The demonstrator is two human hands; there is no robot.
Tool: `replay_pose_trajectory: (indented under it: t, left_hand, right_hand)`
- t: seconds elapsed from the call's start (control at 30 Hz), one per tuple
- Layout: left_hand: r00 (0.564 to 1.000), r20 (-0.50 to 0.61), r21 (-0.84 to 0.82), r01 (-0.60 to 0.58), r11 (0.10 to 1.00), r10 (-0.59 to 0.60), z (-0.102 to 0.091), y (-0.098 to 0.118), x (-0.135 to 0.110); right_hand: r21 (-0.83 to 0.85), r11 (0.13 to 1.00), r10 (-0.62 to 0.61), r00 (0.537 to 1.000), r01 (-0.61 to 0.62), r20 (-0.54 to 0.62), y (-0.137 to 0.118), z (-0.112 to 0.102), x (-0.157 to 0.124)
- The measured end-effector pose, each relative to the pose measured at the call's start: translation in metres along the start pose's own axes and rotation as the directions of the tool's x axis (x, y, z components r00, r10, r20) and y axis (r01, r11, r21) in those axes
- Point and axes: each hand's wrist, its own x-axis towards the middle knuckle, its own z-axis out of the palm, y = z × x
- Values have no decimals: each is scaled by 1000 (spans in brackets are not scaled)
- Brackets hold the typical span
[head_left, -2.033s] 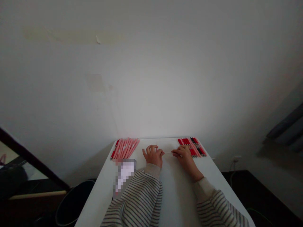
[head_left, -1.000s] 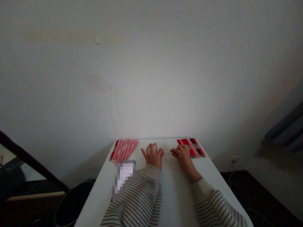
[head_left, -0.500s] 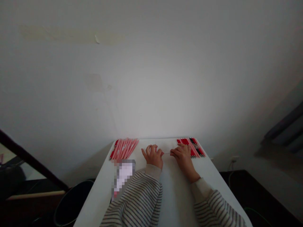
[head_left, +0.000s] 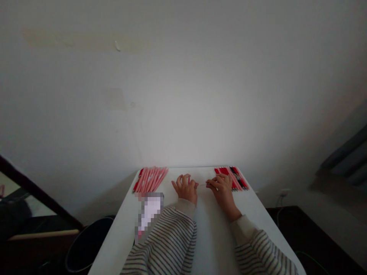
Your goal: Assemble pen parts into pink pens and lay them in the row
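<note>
My left hand is over the middle of the white table, its thumb and a finger pinched at the right and its other fingers spread. A small red piece shows between those fingers; what the pinch grips is mostly hidden. To the right, my right hand has its fingertips closed on a thin pale stick, which spans the gap toward my left hand. Beside my right hand lie red, pink and black pens. Left of my left hand is a pile of pink pens, with red ones at its edge.
A blurred-out, pale-screened flat object lies on the white table by my left sleeve. The wall rises behind the table's far edge. A dark bucket stands on the floor at the left; a socket is at the right.
Both hands stay almost in place. The fingers of my left hand shift very slightly, and the view tilts a little.
</note>
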Motion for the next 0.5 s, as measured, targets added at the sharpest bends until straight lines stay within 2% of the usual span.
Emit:
replay_pose_trajectory:
  t: [0.27,0.5]
  left_hand:
    - [999,26,-62,30,998,-28,-12,5,2]
    - [1000,11,-61,29,998,-28,-13,2,2]
  right_hand:
    - [28,998,62,998,-62,5,9,0,-2]
    - [53,996,75,997,-75,-16,16,2,-2]
